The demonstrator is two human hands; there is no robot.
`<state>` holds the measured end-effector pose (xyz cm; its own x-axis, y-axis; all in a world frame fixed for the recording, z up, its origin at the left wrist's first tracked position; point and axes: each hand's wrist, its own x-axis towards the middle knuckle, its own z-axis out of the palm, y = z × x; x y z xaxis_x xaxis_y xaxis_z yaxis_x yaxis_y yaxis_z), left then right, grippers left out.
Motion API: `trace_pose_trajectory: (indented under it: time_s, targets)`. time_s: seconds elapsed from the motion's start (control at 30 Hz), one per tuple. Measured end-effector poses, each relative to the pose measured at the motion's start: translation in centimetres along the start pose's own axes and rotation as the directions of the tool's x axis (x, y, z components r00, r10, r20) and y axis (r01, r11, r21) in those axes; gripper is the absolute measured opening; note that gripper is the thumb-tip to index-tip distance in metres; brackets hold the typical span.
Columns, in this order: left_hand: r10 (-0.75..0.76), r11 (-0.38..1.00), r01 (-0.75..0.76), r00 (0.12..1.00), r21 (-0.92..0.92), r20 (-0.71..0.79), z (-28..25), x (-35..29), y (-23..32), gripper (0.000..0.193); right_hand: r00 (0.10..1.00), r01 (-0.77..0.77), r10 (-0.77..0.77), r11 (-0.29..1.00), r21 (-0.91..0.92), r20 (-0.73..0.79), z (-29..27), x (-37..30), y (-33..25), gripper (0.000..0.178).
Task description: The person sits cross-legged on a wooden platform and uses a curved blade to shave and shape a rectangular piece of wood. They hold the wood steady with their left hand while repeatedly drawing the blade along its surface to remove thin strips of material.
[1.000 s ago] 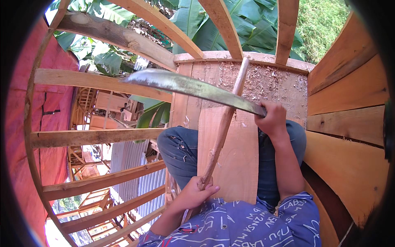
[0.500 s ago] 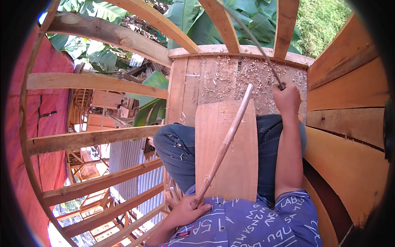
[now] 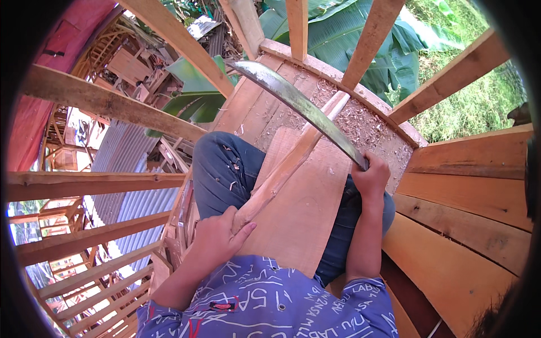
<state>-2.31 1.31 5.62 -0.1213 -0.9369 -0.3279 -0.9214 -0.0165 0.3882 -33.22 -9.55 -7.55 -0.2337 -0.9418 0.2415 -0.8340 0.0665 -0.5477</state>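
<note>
My left hand point(image 3: 218, 235) is closed round the near end of a peeled wooden stick point(image 3: 277, 179), which slants away from me to the right. My right hand point(image 3: 372, 177) grips a machete point(image 3: 287, 100) with a long, slightly curved blade that points to the far left. The blade crosses over the stick near its pale far end; whether it touches the wood I cannot tell. Under the stick, a flat wooden board point(image 3: 304, 217) lies across my lap between my knees. The machete's handle is mostly hidden in my fist.
Wood shavings point(image 3: 369, 127) cover the plank floor point(image 3: 253, 115) ahead, bounded by a raised wooden edge point(image 3: 282, 52). Slatted rails point(image 3: 101, 183) stand on the left. A plank wall point(image 3: 451, 208) rises close on my right. Banana leaves point(image 3: 332, 39) hang beyond the far slats.
My right hand has brought the machete down from a raised position across the stick. My left hand and the stick have shifted forward. The whole view has turned.
</note>
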Motion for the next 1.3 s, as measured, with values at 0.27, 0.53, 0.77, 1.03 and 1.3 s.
trace_pose_trajectory:
  time_s: [0.27, 0.53, 0.77, 1.03, 1.3]
  targets:
    - [0.034, 0.999, -0.036, 0.996, -0.012, -0.088, 2.4, 0.4, -3.4, 0.043, 1.000, -0.018, 0.018, 0.981, -0.192, -0.001, 0.0, 1.0, 0.3, 0.013]
    - [0.077, 0.984, -0.088, 0.994, -0.152, -0.079, 3.4, 2.2, -7.5, 0.046, 0.997, 0.041, -0.027, 0.981, -0.191, 0.072, -0.1, 0.8, -2.6, 0.014]
    - [0.092, 0.954, -0.066, 0.993, -0.292, 0.077, 3.4, 4.9, -9.2, 0.058, 0.976, 0.208, -0.160, 0.890, -0.406, 0.150, 1.1, 2.0, -2.2, 0.012]
    - [0.140, 0.925, -0.058, 0.970, -0.375, 0.196, 3.0, 4.8, -10.3, 0.062, 0.968, 0.250, -0.215, 0.829, -0.500, 0.127, 0.0, 2.0, -1.4, 0.016]
    - [0.144, 0.937, -0.074, 0.972, -0.342, 0.187, 3.0, 5.4, -10.0, 0.063, 0.997, -0.067, 0.051, 0.928, -0.366, -0.054, -3.9, 2.9, 2.1, 0.026]
